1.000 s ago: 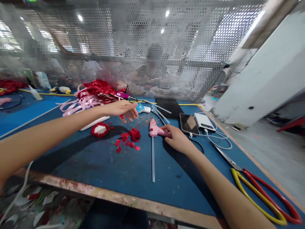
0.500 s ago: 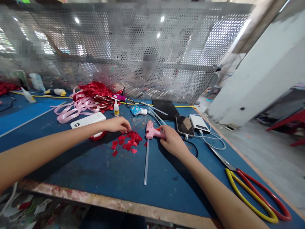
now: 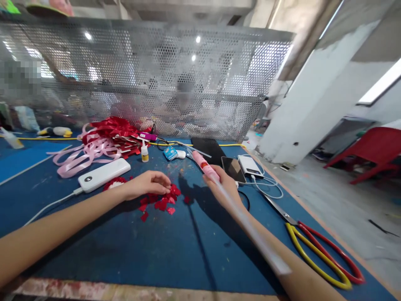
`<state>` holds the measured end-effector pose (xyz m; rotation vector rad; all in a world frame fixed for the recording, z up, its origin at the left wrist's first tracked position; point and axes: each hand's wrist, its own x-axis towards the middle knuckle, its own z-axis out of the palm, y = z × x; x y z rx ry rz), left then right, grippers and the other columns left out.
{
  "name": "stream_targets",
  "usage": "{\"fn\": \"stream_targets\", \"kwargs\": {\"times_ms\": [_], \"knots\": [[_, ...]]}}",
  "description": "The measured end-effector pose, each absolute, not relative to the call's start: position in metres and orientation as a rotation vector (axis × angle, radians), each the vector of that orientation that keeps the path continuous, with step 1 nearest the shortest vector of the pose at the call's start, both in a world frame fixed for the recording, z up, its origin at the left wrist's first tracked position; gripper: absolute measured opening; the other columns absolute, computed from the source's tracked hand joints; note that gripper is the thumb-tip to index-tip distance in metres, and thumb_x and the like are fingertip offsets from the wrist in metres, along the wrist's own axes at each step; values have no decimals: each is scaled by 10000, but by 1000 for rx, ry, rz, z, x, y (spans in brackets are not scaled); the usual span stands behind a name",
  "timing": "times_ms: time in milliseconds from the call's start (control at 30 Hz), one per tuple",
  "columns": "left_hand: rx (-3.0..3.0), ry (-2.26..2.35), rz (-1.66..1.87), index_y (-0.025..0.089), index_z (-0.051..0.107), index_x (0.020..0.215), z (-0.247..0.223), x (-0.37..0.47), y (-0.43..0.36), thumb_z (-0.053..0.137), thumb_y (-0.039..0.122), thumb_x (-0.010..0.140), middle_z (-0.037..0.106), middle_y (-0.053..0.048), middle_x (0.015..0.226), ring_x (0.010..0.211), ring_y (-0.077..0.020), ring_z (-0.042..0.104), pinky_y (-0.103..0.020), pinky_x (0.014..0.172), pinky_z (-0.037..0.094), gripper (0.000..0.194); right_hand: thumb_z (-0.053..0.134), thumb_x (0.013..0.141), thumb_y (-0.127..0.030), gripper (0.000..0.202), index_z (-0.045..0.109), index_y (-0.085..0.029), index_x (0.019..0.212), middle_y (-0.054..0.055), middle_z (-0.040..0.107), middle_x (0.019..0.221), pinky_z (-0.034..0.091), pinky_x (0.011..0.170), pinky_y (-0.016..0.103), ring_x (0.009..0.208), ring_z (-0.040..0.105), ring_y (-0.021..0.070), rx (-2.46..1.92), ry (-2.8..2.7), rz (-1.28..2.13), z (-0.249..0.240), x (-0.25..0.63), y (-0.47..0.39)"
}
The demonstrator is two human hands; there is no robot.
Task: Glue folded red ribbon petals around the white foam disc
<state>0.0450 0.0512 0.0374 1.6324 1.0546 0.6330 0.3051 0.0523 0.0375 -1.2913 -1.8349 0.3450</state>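
In my right hand [image 3: 226, 188] is a pink hot glue gun [image 3: 203, 164], lifted off the table with its nozzle pointing away from me. A long translucent glue stick [image 3: 250, 223] sticks out of its back, over my right forearm. My left hand [image 3: 150, 184] is at the small pile of red ribbon pieces [image 3: 161, 204], fingers curled and fingertips pressed together at its far edge. Whether a piece is between them is hidden. Just left of that hand lies a round red-and-white item [image 3: 114, 183], partly covered by my wrist.
A white power bank [image 3: 105, 174] lies at left, near pink ribbon [image 3: 70, 161], red ribbon [image 3: 109, 127] and a small glue bottle [image 3: 144, 152]. At right are a phone [image 3: 233, 168], another power bank [image 3: 249, 165] with cables, and large scissors [image 3: 316, 246]. A perforated metal screen [image 3: 140, 75] stands behind.
My right hand has raised the glue gun from the table and turned it, swinging the glue stick to the right. My left hand remains at the red pieces. The camera view has shifted.
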Motion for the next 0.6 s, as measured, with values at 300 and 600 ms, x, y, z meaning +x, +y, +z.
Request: {"fn": "stream_targets", "kwargs": {"times_ms": [300,600], "knots": [[2166,1222,552,181,651,853,28,43,49,569,329,773,609,-35,808,743,-176,549,-285,708,398,187,659,664,-408,260,564,-191,773,-43,474,561,312,445,223,493,401,100,-1135,-1352,866,41,296,45],[2160,1238,605,187,610,756,21,48,57,518,344,810,606,-21,799,725,-167,557,-258,672,397,190,630,703,-393,260,556,-181,834,-60,430,532,253,409,196,453,359,76,-1166,-1370,982,43,291,35]]}}
